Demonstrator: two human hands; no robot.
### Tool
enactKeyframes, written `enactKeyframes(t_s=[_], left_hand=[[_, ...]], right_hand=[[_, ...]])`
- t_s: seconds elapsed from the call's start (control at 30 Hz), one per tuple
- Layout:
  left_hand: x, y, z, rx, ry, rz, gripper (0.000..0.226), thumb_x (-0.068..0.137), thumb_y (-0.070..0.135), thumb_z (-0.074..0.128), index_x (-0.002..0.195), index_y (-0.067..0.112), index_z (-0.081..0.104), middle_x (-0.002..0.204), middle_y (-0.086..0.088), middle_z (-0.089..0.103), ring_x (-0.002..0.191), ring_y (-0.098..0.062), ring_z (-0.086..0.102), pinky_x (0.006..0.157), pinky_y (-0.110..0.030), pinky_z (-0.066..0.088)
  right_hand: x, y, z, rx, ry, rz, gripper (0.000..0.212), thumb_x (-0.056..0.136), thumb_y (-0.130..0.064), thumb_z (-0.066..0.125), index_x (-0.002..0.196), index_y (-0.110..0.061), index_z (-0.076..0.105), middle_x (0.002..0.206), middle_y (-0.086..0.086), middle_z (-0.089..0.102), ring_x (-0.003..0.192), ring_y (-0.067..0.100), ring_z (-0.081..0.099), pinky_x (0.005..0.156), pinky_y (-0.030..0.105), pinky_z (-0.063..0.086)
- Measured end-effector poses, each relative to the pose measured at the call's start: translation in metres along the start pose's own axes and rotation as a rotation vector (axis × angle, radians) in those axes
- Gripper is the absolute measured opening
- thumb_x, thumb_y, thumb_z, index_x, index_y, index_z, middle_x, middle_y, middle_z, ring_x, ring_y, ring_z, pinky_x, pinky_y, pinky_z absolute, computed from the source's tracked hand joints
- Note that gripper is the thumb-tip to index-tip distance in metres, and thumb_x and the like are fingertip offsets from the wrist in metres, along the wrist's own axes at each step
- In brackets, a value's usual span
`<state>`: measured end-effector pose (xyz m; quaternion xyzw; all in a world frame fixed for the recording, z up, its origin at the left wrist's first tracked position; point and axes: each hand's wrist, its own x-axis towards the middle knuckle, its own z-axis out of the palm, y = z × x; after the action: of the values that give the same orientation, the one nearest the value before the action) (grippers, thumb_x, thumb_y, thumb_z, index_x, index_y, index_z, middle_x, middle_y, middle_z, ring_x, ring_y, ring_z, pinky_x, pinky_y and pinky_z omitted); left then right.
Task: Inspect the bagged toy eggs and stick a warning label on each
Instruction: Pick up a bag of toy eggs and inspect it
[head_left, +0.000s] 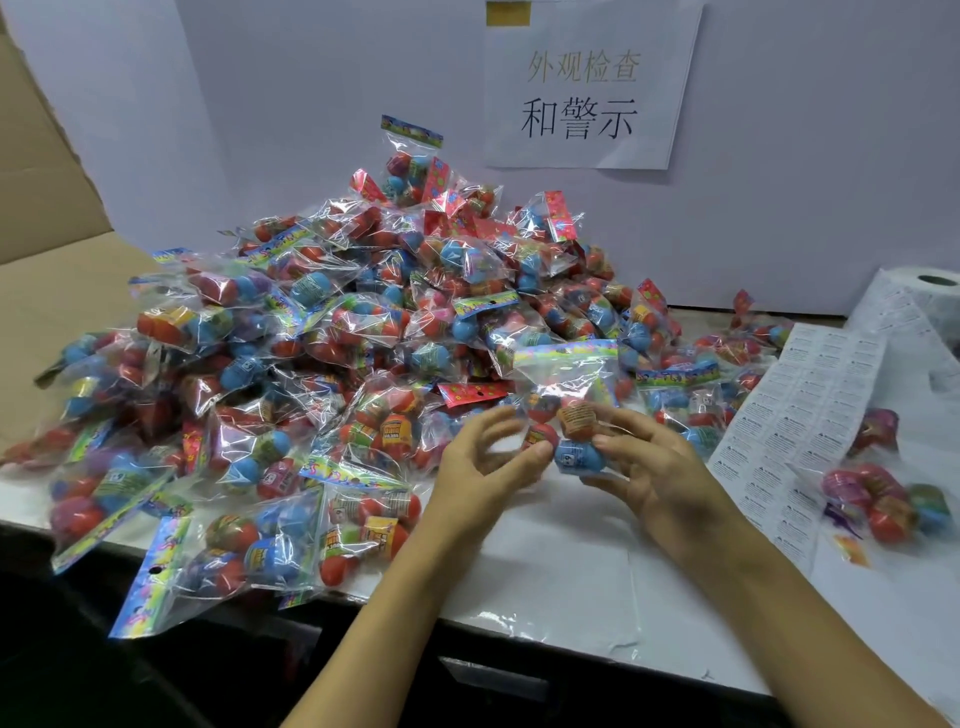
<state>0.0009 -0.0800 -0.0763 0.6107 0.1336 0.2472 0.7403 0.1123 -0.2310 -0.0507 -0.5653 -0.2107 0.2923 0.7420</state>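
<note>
A clear bag of toy eggs (563, 410) is held up just above the white worktop (561, 566), in front of a big pile of bags (337, 332). The left hand (483, 462) holds it from the left, thumb on a red egg. The right hand (644, 467) grips it from the right, with fingers curled by a blue egg. A long sheet of warning labels (800, 426) lies on the right and runs back to a roll (930, 301). 2 more bags (883, 499) rest on that sheet. A paper sign (587, 88) hangs on the wall behind.
</note>
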Motion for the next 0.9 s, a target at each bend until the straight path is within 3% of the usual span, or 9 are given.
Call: enactKeyframes(t_s=[0.1, 0.27, 0.4, 0.5, 0.6, 0.67, 0.8, 0.9], left_hand=[[0.001, -0.001, 0.001, -0.089, -0.02, -0.01, 0.05, 0.076, 0.009, 0.087, 0.12, 0.004, 0.064, 0.109, -0.018, 0.072, 0.093, -0.029, 0.073, 0.08, -0.037, 0.062], [0.003, 0.0, -0.001, -0.195, 0.045, 0.021, 0.054, 0.066, 0.01, 0.084, 0.116, 0.007, 0.063, 0.11, -0.017, 0.066, 0.087, -0.022, 0.075, 0.08, -0.035, 0.061], [0.004, 0.001, -0.001, -0.205, 0.052, 0.018, 0.063, 0.067, 0.004, 0.091, 0.121, 0.015, 0.059, 0.113, -0.02, 0.063, 0.09, -0.026, 0.076, 0.078, -0.035, 0.062], [0.001, 0.003, -0.001, -0.125, 0.01, -0.002, 0.088, 0.066, 0.011, 0.089, 0.14, 0.029, 0.044, 0.128, -0.013, 0.064, 0.102, -0.025, 0.074, 0.083, -0.036, 0.061], [-0.004, 0.001, 0.0, 0.119, -0.023, 0.07, 0.122, 0.062, 0.023, 0.094, 0.147, 0.06, 0.015, 0.151, 0.012, 0.037, 0.126, -0.002, 0.057, 0.104, -0.028, 0.049], [-0.007, 0.0, 0.002, 0.224, -0.07, 0.123, 0.131, 0.062, 0.023, 0.097, 0.14, 0.077, 0.007, 0.164, 0.01, 0.017, 0.146, -0.007, 0.033, 0.12, -0.036, 0.035], [-0.008, -0.001, 0.0, 0.43, -0.171, 0.226, 0.119, 0.066, 0.029, 0.097, 0.145, 0.072, 0.018, 0.167, 0.022, -0.013, 0.15, 0.009, 0.008, 0.122, -0.029, 0.025], [-0.007, 0.002, 0.002, 0.559, -0.115, 0.262, 0.067, 0.077, 0.035, 0.087, 0.129, 0.062, 0.054, 0.168, 0.016, 0.005, 0.154, 0.003, 0.005, 0.125, -0.038, 0.018]], right_hand=[[0.002, 0.0, 0.0, 0.043, 0.003, -0.007, 0.031, 0.092, 0.0, 0.06, 0.121, -0.009, 0.068, 0.113, 0.013, 0.075, 0.1, 0.026, 0.074, 0.072, 0.03, 0.061], [-0.001, 0.003, 0.007, -0.051, 0.044, 0.002, 0.054, 0.066, -0.036, 0.08, 0.113, -0.011, 0.071, 0.106, 0.009, 0.077, 0.096, 0.023, 0.075, 0.067, 0.031, 0.061], [-0.003, 0.003, 0.01, -0.159, 0.081, -0.017, 0.051, 0.065, -0.03, 0.081, 0.109, -0.006, 0.071, 0.093, 0.009, 0.078, 0.082, 0.023, 0.076, 0.061, 0.028, 0.058], [-0.003, 0.0, 0.007, -0.133, 0.097, -0.045, 0.032, 0.074, -0.025, 0.079, 0.101, -0.008, 0.074, 0.086, 0.006, 0.077, 0.074, 0.018, 0.072, 0.058, 0.026, 0.056], [-0.002, 0.0, 0.003, -0.066, 0.089, -0.02, 0.014, 0.088, -0.01, 0.071, 0.1, -0.003, 0.072, 0.077, 0.008, 0.073, 0.067, 0.016, 0.068, 0.054, 0.024, 0.055], [-0.002, 0.0, 0.004, -0.006, 0.094, 0.003, 0.017, 0.09, -0.003, 0.067, 0.107, -0.001, 0.067, 0.072, 0.009, 0.07, 0.063, 0.016, 0.066, 0.053, 0.024, 0.056], [-0.002, -0.003, 0.003, 0.13, 0.106, 0.024, 0.032, 0.09, 0.005, 0.063, 0.118, -0.011, 0.063, 0.072, 0.011, 0.069, 0.06, 0.016, 0.067, 0.053, 0.025, 0.057], [-0.003, -0.006, 0.003, 0.217, 0.064, 0.012, 0.033, 0.088, -0.001, 0.065, 0.114, -0.021, 0.071, 0.076, 0.013, 0.07, 0.061, 0.017, 0.068, 0.057, 0.026, 0.059]])
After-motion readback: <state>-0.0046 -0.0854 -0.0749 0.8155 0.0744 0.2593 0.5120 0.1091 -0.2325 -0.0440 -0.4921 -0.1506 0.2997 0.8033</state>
